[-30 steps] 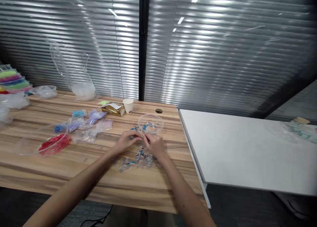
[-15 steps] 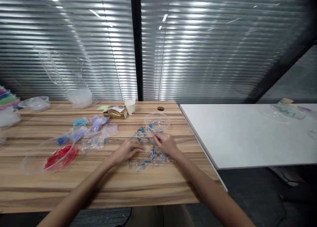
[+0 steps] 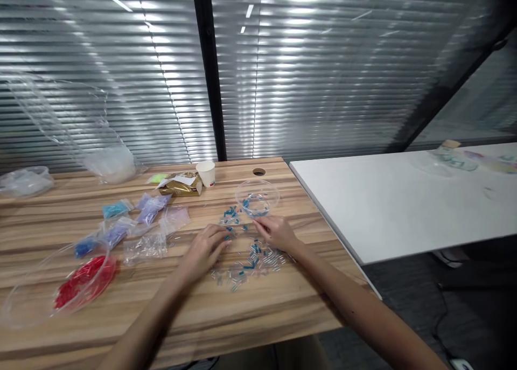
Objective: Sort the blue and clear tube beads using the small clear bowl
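Lying near fingers [image 3: 219,234]: blue pieces [image 3: 231,214]

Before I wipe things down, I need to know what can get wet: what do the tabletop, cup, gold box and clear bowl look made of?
Tabletop: smooth wood or wood-look laminate, by its brown grain.
Cup: probably paper, matte white.
Gold box: likely card with a metallic finish, by its flat sides and sheen.
Clear bowl: probably glossy plastic, see-through with bright glints.
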`<state>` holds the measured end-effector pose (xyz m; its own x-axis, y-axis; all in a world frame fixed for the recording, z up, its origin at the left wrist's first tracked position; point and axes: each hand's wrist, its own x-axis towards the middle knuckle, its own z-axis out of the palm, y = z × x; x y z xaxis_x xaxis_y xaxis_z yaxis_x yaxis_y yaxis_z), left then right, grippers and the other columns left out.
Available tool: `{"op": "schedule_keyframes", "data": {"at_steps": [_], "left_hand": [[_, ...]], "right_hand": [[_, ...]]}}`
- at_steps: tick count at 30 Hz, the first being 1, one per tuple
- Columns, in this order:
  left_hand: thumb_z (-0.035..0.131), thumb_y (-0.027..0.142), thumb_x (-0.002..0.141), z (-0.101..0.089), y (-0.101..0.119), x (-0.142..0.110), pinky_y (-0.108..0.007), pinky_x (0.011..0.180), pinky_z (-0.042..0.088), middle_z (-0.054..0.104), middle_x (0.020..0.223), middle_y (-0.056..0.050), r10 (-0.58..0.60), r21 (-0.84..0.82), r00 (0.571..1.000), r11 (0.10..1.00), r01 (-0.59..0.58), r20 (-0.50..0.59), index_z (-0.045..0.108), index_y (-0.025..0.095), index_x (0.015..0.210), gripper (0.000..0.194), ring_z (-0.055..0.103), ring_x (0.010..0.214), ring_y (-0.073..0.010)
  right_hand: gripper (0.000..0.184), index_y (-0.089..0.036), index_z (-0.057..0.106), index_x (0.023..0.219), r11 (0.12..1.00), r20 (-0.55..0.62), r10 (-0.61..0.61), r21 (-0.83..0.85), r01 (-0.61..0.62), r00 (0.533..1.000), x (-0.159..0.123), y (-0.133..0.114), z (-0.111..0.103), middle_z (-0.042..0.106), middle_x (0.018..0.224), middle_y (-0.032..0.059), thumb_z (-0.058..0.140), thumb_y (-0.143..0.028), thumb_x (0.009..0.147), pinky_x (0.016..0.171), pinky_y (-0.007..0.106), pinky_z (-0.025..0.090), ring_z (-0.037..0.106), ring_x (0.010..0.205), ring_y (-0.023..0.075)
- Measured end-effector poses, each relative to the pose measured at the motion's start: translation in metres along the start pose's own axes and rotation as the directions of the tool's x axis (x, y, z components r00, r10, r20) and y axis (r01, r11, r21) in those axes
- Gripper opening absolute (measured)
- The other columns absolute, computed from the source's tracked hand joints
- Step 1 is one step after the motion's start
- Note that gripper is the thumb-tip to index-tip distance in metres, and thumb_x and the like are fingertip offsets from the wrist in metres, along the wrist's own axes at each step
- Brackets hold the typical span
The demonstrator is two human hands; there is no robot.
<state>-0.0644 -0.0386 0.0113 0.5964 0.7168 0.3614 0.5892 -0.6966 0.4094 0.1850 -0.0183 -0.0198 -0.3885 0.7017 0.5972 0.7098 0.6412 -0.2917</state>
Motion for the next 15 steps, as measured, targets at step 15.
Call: {"op": "schedule_keyframes", "data": {"at_steps": [15], "left_hand": [[0.035, 0.053, 0.093, 0.015, 0.003, -0.006, -0.049, 0.112, 0.010, 0.014, 0.151, -0.011, -0.072, 0.229, 0.948, 0.973, 0.000, 0.309, 0.015, 0.019, 0.146, 0.066, 0.012, 0.139, -0.0263]], "right_hand": [[0.028, -0.016, 0.066, 0.085, 0.995, -0.022, -0.047, -0.091, 0.044, 0.999, 0.007, -0.007, -0.011, 0.069, 0.070, 0.0048, 0.041, -0.024, 0.094, 0.056, 0.023, 0.036, 0.060, 0.059, 0.0137]]}}
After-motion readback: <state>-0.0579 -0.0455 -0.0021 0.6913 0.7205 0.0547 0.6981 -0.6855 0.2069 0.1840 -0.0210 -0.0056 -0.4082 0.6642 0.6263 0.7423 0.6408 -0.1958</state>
